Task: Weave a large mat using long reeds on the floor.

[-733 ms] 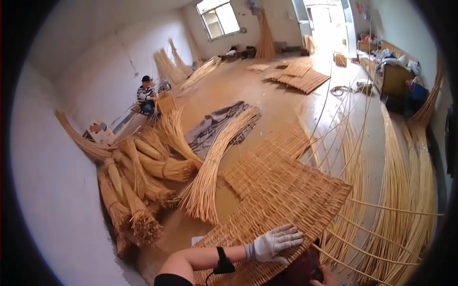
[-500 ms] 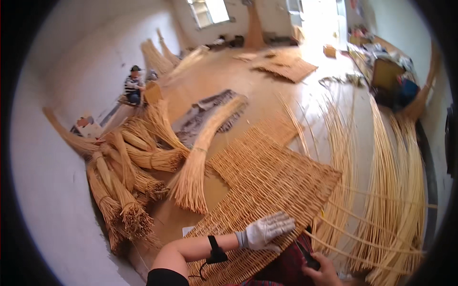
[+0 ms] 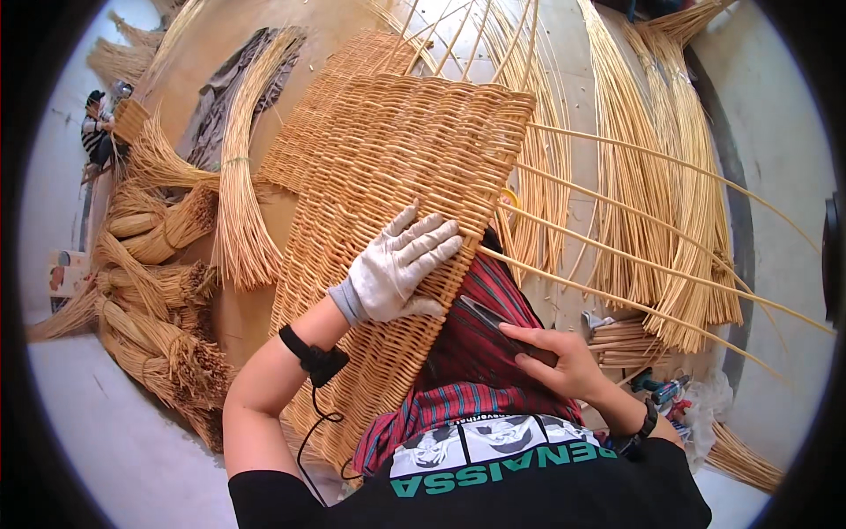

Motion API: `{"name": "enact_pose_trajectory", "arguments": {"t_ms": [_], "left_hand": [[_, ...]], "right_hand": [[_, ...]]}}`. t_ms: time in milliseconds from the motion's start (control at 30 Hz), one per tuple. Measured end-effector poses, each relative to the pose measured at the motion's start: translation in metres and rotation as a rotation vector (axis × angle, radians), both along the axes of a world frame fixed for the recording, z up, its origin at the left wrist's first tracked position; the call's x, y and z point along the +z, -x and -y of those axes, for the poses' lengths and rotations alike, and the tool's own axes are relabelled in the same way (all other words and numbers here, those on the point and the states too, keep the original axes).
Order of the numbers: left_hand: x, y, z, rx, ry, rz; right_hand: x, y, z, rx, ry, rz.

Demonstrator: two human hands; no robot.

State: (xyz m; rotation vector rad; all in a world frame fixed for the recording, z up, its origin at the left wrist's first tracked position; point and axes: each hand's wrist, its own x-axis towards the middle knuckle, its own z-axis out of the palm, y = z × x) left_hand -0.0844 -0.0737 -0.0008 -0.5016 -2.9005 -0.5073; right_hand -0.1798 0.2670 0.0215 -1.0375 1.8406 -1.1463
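Observation:
A woven wicker panel [image 3: 388, 150] lies in front of me and over my lap, with several long rods [image 3: 634, 229] sticking out from its right edge. My left hand [image 3: 397, 264], in a white glove, rests flat on the panel near that edge, fingers spread. To its right, my bare right hand [image 3: 564, 361] is closed on a dark-handled pointed tool [image 3: 483, 315]. The tool's grey tip points toward the panel's edge but looks apart from it; whether it is a knife or shears I cannot make out. Red checked cloth [image 3: 467, 353] covers my lap beneath the tool.
Several bundles of wicker rods [image 3: 167, 309] are heaped along the left wall, and one long bundle [image 3: 238, 194] lies beside the panel. Loose rods [image 3: 634, 176] spread over the floor at right. Another person [image 3: 95, 132] sits far left. A power tool [image 3: 665, 388] lies at lower right.
The view has tilted down toward my lap. My left hand stays flat on the panel. My right hand with the tool now shows higher and fuller in view.

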Motion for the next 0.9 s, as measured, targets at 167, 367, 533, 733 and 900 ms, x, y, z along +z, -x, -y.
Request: {"name": "enact_pose_trajectory", "arguments": {"t_ms": [167,367,533,733,900], "left_hand": [[-0.005,0.0,0.001,0.005,-0.017,-0.006],[-0.003,0.001,0.001,0.011,-0.025,-0.015],[-0.003,0.002,0.001,0.0,-0.022,0.009],[-0.009,0.003,0.004,-0.048,0.0,0.029],[-0.016,0.007,0.006,-0.096,0.02,0.012]], "right_hand": [[-0.004,0.007,0.003,-0.033,0.011,0.048],[-0.012,0.01,0.006,-0.017,0.019,0.028],[-0.005,0.018,0.012,-0.007,0.013,-0.02],[0.011,0.045,0.019,0.194,-0.193,-0.294],[0.015,0.05,0.026,0.342,-0.159,-0.682]]}}
